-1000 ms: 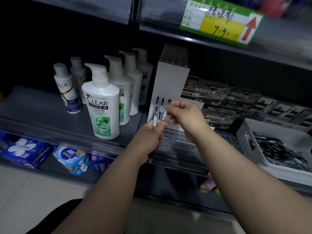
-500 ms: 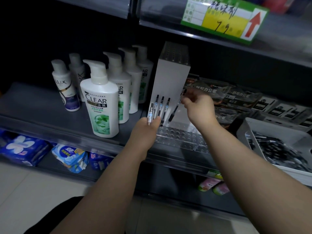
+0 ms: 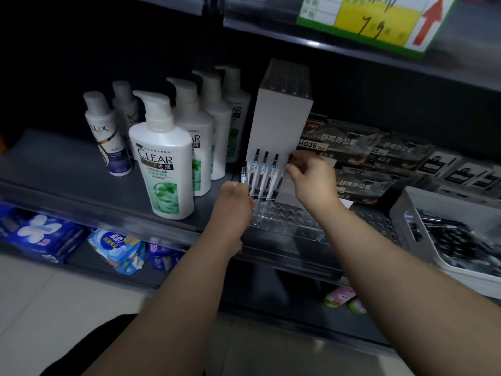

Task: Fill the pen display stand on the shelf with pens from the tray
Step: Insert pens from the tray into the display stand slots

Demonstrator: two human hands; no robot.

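Low in the frame, my two forearms reach up toward the centre. My right hand [image 3: 311, 183] has moved in to the left since half a second ago. The fourth pen [image 3: 290, 158] it pinches was slanted and apart from the row then. Now only its dark cap shows above my fingertips, just beside the three pens [image 3: 264, 172] standing in the pen display stand [image 3: 287, 221]. My knuckles hide its lower end, so I cannot tell whether it sits in a hole. My left hand [image 3: 234, 204] is as it was, fingers curled round a spare pen [image 3: 244, 175] held upright just left of the row.

At lower left, under the shelf [image 3: 54, 169], lie blue pad packs [image 3: 116, 248]. The stand's clear holed base sits at the shelf front, its white back panel rising behind the pens. At right centre the white tray [image 3: 404, 213] holds loose pens [image 3: 455, 240], dark and blurred. Left of my hands stands the CLEAR bottle [image 3: 162, 158], with more pump bottles behind it and a Lux bottle [image 3: 108, 137] further left. Behind my right hand lie dark pen boxes [image 3: 339, 142] marked HQ35. At upper right hangs a green and yellow price sign [image 3: 379, 20] with a red arrow.
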